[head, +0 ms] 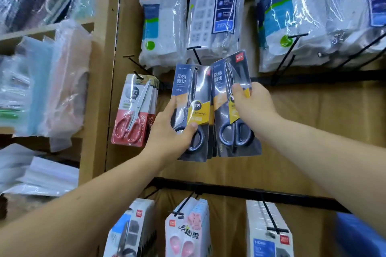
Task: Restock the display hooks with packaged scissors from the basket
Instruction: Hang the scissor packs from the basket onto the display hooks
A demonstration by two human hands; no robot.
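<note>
Two dark packs of black-handled scissors with yellow labels are held up against the cardboard display wall. My left hand grips the lower part of the left scissors pack, whose top hole sits at a black hook. My right hand holds the right scissors pack by its middle, tilted to the right and overlapping the left pack's edge. Behind the two front packs more dark pack edges show. The basket may be the blue thing at the lower right; I cannot tell.
Red-handled scissors packs hang on a hook to the left. White power-strip bags hang above. An empty black hook juts out at the right. Lower hooks carry more packaged goods. Wooden shelves of wrapped stock stand at the left.
</note>
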